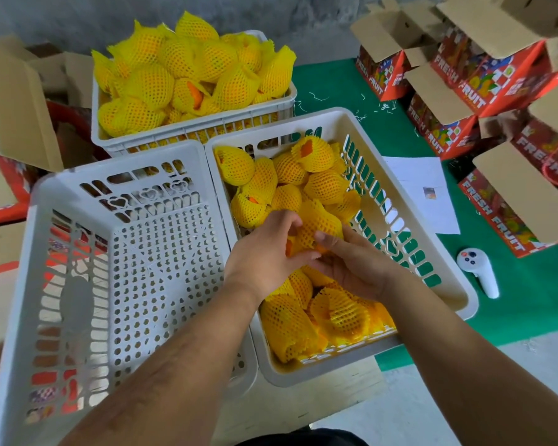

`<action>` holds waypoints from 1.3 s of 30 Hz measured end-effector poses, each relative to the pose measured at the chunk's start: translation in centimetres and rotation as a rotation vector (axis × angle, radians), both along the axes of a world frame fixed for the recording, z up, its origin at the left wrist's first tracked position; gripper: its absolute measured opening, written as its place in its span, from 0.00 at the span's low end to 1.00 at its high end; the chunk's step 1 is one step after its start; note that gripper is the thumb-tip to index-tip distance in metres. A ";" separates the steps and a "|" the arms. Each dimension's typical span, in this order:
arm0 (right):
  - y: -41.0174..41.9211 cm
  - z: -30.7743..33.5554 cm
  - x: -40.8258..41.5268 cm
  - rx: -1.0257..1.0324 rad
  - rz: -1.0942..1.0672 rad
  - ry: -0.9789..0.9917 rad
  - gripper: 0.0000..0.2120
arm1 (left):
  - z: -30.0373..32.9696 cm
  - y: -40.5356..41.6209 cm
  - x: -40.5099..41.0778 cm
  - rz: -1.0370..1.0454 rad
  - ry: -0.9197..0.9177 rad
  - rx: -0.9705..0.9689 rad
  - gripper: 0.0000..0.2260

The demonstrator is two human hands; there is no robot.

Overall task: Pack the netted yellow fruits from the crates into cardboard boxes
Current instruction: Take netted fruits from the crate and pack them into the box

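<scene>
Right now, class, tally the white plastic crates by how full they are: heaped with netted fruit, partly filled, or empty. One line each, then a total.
Heaped crate: 1
Partly filled crate, where the left hand and right hand grip one netted fruit: 1
Empty crate: 1
Total: 3 crates

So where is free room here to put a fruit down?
The near-left crate is empty. Green mat lies bare between the far crate and the red boxes. Crowded: the right crate, where both hands work, and the heaped far crate.
</scene>
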State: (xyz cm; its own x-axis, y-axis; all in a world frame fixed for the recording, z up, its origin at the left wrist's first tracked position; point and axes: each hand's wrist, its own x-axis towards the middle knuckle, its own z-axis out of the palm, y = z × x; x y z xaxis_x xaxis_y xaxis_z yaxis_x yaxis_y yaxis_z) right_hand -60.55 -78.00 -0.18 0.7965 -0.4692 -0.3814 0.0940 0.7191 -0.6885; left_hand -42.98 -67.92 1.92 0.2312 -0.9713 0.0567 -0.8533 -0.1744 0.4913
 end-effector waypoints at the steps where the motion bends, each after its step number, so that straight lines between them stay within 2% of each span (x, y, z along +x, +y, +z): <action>1: 0.0 0.0 0.0 0.000 0.011 -0.008 0.23 | -0.1 0.0 0.1 -0.003 0.022 0.007 0.22; 4: -0.1 0.0 0.0 -0.014 0.004 -0.020 0.27 | 0.1 0.1 0.1 -0.012 0.046 0.019 0.21; 7: -0.1 0.1 0.1 -0.097 -0.032 -0.020 0.32 | 0.5 0.2 -0.2 0.064 0.108 0.023 0.34; 9: 0.2 0.2 0.1 -0.185 -0.036 -0.034 0.37 | 0.8 0.0 -0.4 0.113 0.113 0.092 0.43; 11: 0.6 0.3 0.0 -0.266 0.041 -0.053 0.43 | 0.7 -0.2 -0.3 0.113 0.033 0.148 0.46; 13: 1.1 0.1 -0.2 -0.353 0.165 -0.019 0.46 | 0.5 -0.1 0.0 0.134 0.038 0.111 0.45; 15: 1.2 0.2 -0.7 -0.515 0.176 0.137 0.45 | 0.4 0.1 0.2 0.149 0.122 0.027 0.40; 18: 1.0 0.4 -2.2 -0.870 0.055 0.608 0.37 | 0.4 0.0 0.2 0.172 0.181 -0.019 0.39; 19: 1.0 0.1 -2.8 -0.971 0.144 0.765 0.36 | 0.4 0.0 0.1 0.178 0.178 -0.020 0.40; 21: 1.5 -0.9 -3.8 -1.044 0.556 0.988 0.40 | 0.4 0.1 0.0 0.184 0.166 -0.036 0.40; 23: 2.6 -1.5 -4.2 -1.050 0.954 1.063 0.48 | 0.4 0.1 0.0 0.194 0.169 -0.060 0.40; 24: 2.9 -1.6 -4.0 -1.068 1.054 1.068 0.49 | 0.4 0.2 0.0 0.201 0.175 -0.068 0.40; 30: 3.3 -1.9 -2.9 -1.147 1.160 1.111 0.46 | 0.4 0.1 -0.1 0.228 0.181 -0.054 0.40; 32: 3.0 -1.5 -3.2 -1.097 1.085 1.105 0.45 | 0.4 0.1 -0.2 0.238 0.202 -0.056 0.40; 35: 2.1 -0.3 -3.4 -0.786 0.665 1.038 0.42 | 0.5 0.1 0.0 0.246 0.239 -0.052 0.41; 37: 2.1 0.6 -3.0 -0.495 0.347 0.865 0.39 | 0.7 0.1 0.0 0.238 0.254 -0.054 0.42; 39: 1.9 1.4 -2.7 -0.219 0.120 0.593 0.36 | 0.7 0.1 0.1 0.209 0.221 -0.056 0.41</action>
State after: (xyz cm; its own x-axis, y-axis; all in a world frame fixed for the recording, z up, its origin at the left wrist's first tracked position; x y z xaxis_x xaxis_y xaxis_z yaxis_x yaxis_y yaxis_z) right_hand -63.26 -76.06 1.23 0.5312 -0.5072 -0.6786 -0.4202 0.5378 -0.7309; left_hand -42.92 -67.81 2.63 0.4385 -0.8981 0.0346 -0.6729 -0.3025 0.6751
